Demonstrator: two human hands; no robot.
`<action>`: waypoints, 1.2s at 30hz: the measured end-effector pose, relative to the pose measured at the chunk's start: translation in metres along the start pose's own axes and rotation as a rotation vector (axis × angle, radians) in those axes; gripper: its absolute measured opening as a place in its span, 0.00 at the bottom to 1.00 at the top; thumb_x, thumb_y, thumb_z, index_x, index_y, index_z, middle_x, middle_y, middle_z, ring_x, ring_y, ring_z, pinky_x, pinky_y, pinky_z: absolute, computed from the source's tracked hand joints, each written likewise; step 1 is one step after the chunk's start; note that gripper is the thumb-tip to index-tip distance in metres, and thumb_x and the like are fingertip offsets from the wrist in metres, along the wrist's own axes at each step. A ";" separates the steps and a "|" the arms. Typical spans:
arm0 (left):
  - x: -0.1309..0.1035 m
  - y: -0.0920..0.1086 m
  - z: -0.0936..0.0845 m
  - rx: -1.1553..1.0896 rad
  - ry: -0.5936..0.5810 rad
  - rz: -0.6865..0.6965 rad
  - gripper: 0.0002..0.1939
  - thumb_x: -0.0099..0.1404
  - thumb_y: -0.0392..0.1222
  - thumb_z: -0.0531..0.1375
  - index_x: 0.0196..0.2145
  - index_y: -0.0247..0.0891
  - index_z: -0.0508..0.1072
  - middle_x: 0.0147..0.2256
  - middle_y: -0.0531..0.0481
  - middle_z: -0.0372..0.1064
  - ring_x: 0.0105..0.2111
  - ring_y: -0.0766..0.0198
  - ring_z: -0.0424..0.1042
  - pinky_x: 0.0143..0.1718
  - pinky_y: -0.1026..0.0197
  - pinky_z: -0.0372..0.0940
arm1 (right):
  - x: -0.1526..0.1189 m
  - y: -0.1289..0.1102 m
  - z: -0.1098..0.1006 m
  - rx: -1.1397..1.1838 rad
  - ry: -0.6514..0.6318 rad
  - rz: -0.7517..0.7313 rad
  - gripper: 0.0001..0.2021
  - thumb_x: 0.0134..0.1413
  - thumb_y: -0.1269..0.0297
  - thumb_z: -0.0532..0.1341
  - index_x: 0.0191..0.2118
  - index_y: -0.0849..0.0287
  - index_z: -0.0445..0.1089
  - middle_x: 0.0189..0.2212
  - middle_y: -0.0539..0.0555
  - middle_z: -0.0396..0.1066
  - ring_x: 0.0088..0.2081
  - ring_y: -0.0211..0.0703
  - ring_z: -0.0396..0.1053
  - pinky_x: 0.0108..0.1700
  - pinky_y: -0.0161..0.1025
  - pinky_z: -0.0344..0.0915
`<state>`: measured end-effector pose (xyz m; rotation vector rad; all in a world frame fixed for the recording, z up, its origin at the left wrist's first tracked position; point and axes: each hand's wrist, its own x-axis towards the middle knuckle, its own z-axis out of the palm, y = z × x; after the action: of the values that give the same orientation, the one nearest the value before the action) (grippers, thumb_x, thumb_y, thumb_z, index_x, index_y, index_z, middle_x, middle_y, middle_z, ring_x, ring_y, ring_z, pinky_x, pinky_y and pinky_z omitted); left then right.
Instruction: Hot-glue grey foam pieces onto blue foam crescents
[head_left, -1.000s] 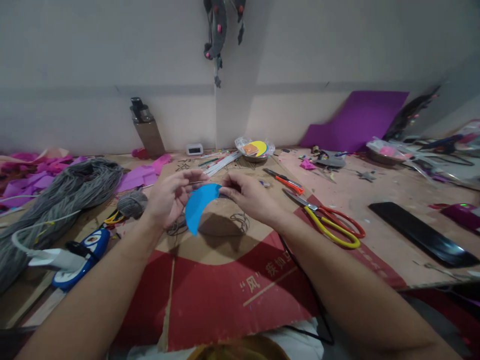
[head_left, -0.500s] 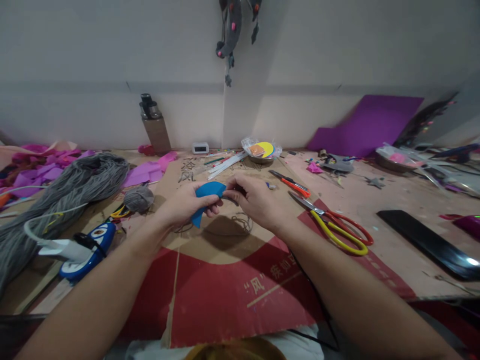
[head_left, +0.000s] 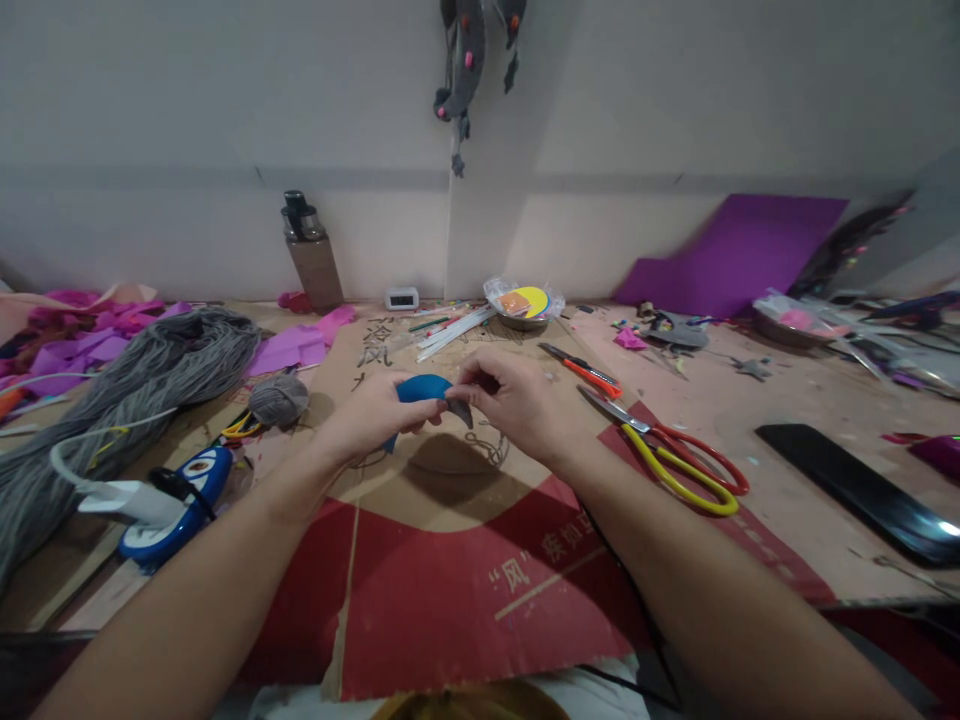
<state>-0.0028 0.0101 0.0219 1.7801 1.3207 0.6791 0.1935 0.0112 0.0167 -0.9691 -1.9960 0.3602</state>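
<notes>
Over the cardboard, a curved blue piece (head_left: 424, 387), perhaps a paper or felt crescent, is pinched in my left hand (head_left: 373, 412) by its middle. Its right end shows a dark grey tip (head_left: 460, 410) that looks wrapped in yarn. The fingers of my right hand (head_left: 508, 398) close on that end, right against the left fingertips. Below them, a loose thin grey strand of yarn (head_left: 491, 450) lies in loops on the cardboard. The lower part of the blue piece is mostly hidden behind the left hand.
Right of my hands lie red-and-yellow-handled scissors (head_left: 679, 460), an orange utility knife (head_left: 592, 378) and a black phone-like slab (head_left: 855, 490). To the left are a grey yarn ball (head_left: 278, 400), a yarn skein (head_left: 172, 360) and a blue power strip (head_left: 180, 510). Red-printed cardboard (head_left: 450, 600) covers the table front.
The blue piece has turned in my hands, so its lower point is now largely hidden and its grey tip shows more. My right fingers have shifted slightly at that end.
</notes>
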 end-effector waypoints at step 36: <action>0.004 -0.003 -0.004 0.031 0.289 0.045 0.14 0.55 0.52 0.62 0.26 0.37 0.70 0.20 0.53 0.64 0.21 0.68 0.61 0.22 0.64 0.54 | 0.000 0.005 0.006 -0.030 0.004 0.058 0.01 0.54 0.68 0.61 0.33 0.58 0.70 0.30 0.52 0.69 0.33 0.40 0.65 0.37 0.39 0.59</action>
<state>-0.0061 0.0156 0.0215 1.7892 1.4899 0.9746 0.1911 0.0149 0.0104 -1.0471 -1.9778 0.3605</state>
